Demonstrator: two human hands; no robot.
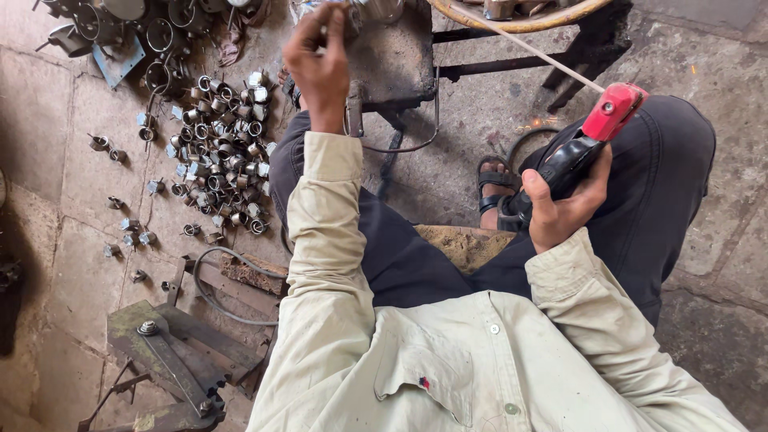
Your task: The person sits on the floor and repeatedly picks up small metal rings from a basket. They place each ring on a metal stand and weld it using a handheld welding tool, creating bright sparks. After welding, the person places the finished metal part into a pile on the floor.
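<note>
Head view: electrode holder (pixel 588 144) in right hand (pixel 564 210), left hand (pixel 318 68) well apart.

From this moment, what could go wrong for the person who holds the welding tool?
1. The right hand holds the red and black electrode holder over the knee, and its thin rod reaches toward the stand; it might touch the trousers.
2. The left hand is bare at the stand, so heat or sparks may burn it.
3. The foot in a sandal is open to sparks.
</note>
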